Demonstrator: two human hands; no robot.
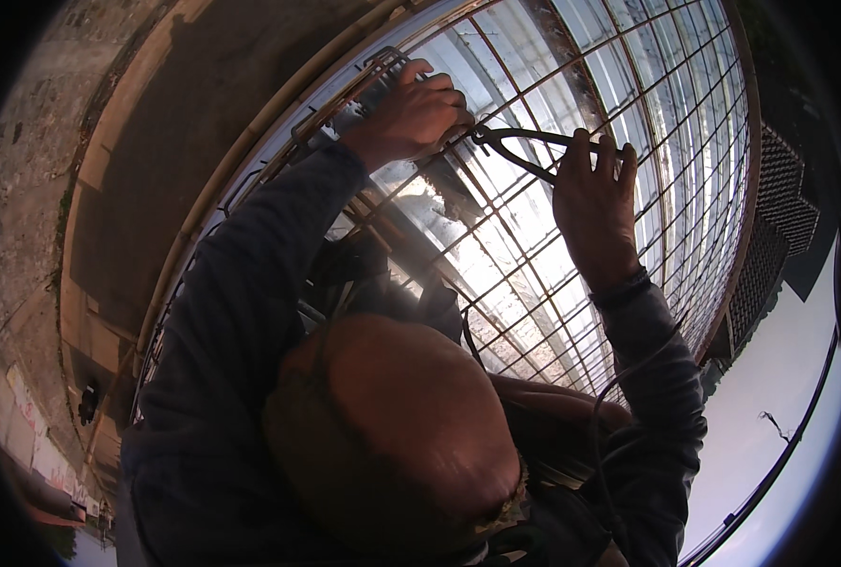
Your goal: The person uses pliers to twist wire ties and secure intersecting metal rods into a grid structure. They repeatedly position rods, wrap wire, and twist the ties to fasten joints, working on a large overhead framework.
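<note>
A pair of dark steel pincers [524, 140] is in my right hand [598, 203], the fingers wrapped round its spread handles. Its jaws meet the rebar mesh [524, 250] at a bar crossing just beside my left hand [411, 115]. That hand lies over the mesh's left edge, next to a cage of bent rebar [302, 132]. Its fingers are curled in, and what they grip is hidden under them. Any wire in the jaws is too small to tell.
Pale, shiny ribbed sheeting [543, 47] lies beneath the mesh. A long pole [222, 175] runs along the left edge, with a paved ground [23, 180] far below. Dark tiled roofs [784, 189] and a cable [784, 449] are at right. A thin cord [602, 416] hangs by my right arm.
</note>
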